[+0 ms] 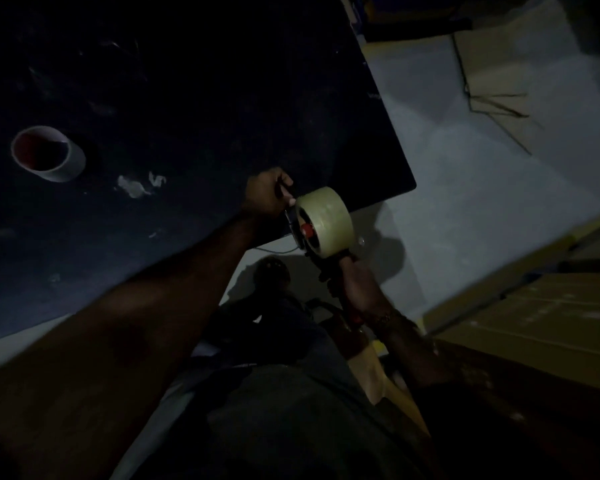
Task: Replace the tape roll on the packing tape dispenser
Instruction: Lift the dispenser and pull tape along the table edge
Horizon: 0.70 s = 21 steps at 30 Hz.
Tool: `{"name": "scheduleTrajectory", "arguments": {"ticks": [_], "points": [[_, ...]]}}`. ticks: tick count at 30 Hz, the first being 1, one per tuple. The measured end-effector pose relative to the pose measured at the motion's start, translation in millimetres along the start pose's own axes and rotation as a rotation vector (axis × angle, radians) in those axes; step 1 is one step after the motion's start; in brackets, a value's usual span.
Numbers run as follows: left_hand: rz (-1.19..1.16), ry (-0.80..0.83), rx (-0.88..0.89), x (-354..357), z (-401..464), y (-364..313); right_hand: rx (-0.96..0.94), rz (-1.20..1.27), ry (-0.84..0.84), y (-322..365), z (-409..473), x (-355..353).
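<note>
**New roll seated on the dispenser, centre of frame**

Head view. The tape roll [324,220], full and probably fairly heavy, sits on the red hub of the dispenser [300,233]. The right hand [352,282] grips the handle below; the left hand [269,195] pinches the frame's upper end. An empty core [47,154], light and rigid, lies on the dark surface [187,98], upper left.

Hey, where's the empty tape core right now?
In the head view, the empty tape core lies on its side on the dark table, at the left of the frame, well away from the left hand and the dispenser.
</note>
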<state>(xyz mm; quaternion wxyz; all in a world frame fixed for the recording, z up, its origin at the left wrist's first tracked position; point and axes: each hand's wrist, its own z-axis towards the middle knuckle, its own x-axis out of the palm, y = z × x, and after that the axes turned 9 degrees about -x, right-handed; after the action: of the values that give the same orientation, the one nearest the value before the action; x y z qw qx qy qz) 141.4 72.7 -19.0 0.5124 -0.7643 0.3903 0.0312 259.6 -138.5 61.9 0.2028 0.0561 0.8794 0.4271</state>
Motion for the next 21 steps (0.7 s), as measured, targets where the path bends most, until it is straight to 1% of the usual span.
{"name": "scheduleTrajectory", "arguments": {"ticks": [3,5,8,10,11,12,16,17,18,19,21], "points": [[0.091,0.019,0.062,12.3,0.8,10.3,0.012,-0.050,-0.025,-11.6,3.4,5.4],[0.200,-0.002,0.135,18.7,-1.3,13.3,0.018,-0.042,-0.036,-20.1,6.0,7.9],[0.364,-0.145,0.243,22.2,-4.2,20.5,0.050,-0.011,-0.025,-30.3,9.8,11.8],[0.435,-0.248,0.246,17.7,-0.1,24.7,0.043,0.024,0.000,-38.0,13.2,12.8],[0.479,-0.275,0.275,13.8,2.0,25.9,0.037,0.032,0.012,-38.2,12.5,13.2],[0.532,-0.287,0.341,9.9,3.7,26.5,0.027,0.034,0.022,-36.4,11.3,13.5],[0.809,-0.240,0.739,3.5,4.2,37.3,0.002,0.022,0.027,-33.5,8.6,12.7],[0.878,-0.256,0.837,1.5,4.6,43.6,-0.005,0.012,0.022,-35.1,8.8,12.1],[0.952,-0.265,0.896,-0.5,5.0,50.8,-0.006,-0.009,0.021,-35.2,8.2,11.1],[1.015,-0.268,0.914,-2.5,5.1,57.9,-0.001,-0.029,0.016,-37.4,8.4,10.1],[1.099,-0.301,0.891,-5.5,3.1,66.3,0.028,-0.059,0.027,-41.5,9.6,8.9]]}}
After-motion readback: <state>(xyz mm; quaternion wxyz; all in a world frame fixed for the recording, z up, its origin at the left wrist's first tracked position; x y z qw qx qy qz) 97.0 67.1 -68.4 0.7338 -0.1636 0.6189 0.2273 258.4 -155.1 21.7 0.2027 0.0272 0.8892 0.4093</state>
